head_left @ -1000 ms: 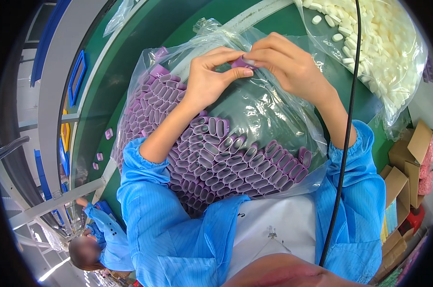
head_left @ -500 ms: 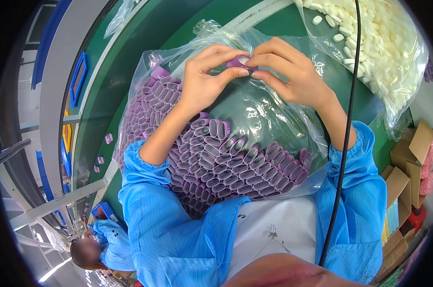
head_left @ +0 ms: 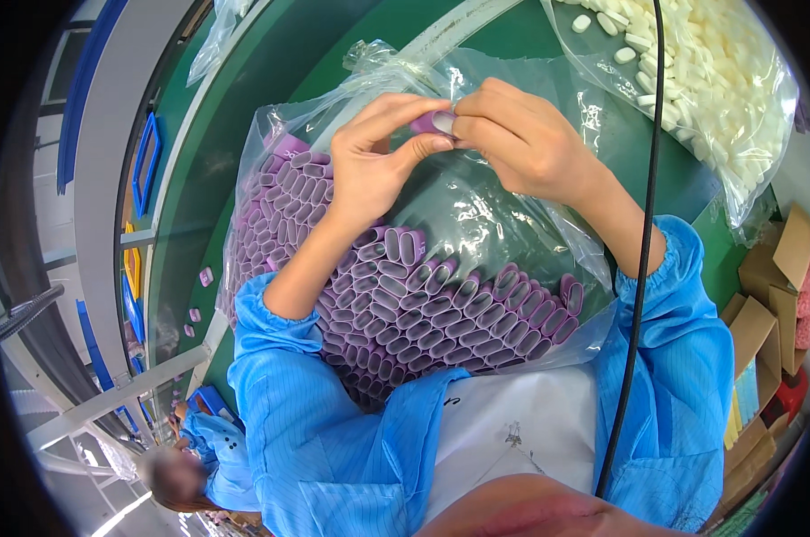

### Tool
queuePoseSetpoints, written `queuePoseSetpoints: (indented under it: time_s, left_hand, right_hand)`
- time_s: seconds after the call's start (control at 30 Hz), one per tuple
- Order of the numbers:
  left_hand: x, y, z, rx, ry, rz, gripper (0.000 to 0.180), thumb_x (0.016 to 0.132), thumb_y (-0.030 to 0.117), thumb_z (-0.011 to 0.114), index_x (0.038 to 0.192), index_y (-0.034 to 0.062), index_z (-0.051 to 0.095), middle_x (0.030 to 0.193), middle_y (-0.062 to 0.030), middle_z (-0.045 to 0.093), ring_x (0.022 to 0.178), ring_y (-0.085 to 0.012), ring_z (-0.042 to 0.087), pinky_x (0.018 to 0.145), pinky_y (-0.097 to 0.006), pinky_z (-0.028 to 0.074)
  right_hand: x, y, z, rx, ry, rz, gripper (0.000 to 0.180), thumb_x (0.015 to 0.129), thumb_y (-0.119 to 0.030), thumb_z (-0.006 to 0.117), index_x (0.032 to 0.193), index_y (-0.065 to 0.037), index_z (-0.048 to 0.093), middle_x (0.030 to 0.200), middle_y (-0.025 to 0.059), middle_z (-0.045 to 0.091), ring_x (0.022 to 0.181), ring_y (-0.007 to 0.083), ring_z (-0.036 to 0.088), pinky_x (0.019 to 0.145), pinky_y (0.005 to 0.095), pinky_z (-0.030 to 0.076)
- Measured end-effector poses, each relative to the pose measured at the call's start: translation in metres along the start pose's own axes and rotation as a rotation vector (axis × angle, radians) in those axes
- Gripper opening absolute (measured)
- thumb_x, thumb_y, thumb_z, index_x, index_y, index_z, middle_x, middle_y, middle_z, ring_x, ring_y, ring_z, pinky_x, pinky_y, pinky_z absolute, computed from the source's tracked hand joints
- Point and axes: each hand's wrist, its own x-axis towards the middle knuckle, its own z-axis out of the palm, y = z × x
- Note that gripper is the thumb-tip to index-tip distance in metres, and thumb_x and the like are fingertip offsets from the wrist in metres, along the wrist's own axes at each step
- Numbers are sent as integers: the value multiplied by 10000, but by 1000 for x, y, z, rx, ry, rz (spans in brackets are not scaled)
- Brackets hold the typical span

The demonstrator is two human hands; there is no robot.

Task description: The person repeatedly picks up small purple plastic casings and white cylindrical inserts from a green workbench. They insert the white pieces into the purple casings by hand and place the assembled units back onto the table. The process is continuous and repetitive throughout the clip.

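A small purple oval tube [head_left: 426,123] is pinched between the thumb and fingers of my left hand [head_left: 371,157], raised above the bag. At its right-hand end shows a white rounded piece [head_left: 444,122], partly covered. The bent fingers of my right hand [head_left: 532,141] are closed at that end, touching the white piece; their thumb is mostly hidden. Below both hands, many similar purple tubes [head_left: 441,309] stand packed side by side, open ends up, in a clear plastic bag [head_left: 503,224].
Loose white rounded pieces [head_left: 682,80] fill another clear bag at the upper right. A black cable [head_left: 648,224] runs down past my right forearm. Cardboard boxes [head_left: 754,345] stand at the right. Several purple pieces [head_left: 205,277] lie at the left; another person [head_left: 213,461] sits lower left.
My right hand has turned, its fingers drawn closer together against the tube's end. Both hands have shifted slightly left with the tube. The view has tilted a little.
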Motion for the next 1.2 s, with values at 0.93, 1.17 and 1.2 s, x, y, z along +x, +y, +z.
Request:
queuePoseSetpoints:
  time_s: [0.93,1.17,1.2]
  left_hand:
    - [-8,18,12,-433,244,-246,443,852,-67,690,1265,-19,536,992,-108,704,924,-133,660,848,-258,518]
    - [-5,17,9,-376,188,-224,386,876,-28,682,1234,-14,539,1009,-97,687,942,-129,644,851,-258,504]
    - [-5,15,10,-387,178,-212,383,884,-21,675,1239,-13,533,1015,-96,682,949,-128,639,857,-259,501]
  right_hand:
    - [-2,-11,9,134,315,162,250,776,-40,737,1004,1,642,831,120,626,734,278,609,659,351,509]
    - [-3,-10,13,132,310,139,258,768,-37,743,1000,2,637,809,110,615,710,275,596,636,354,496]
    - [-3,-11,13,144,307,140,255,767,-36,744,993,2,634,806,110,613,707,275,594,632,354,494]
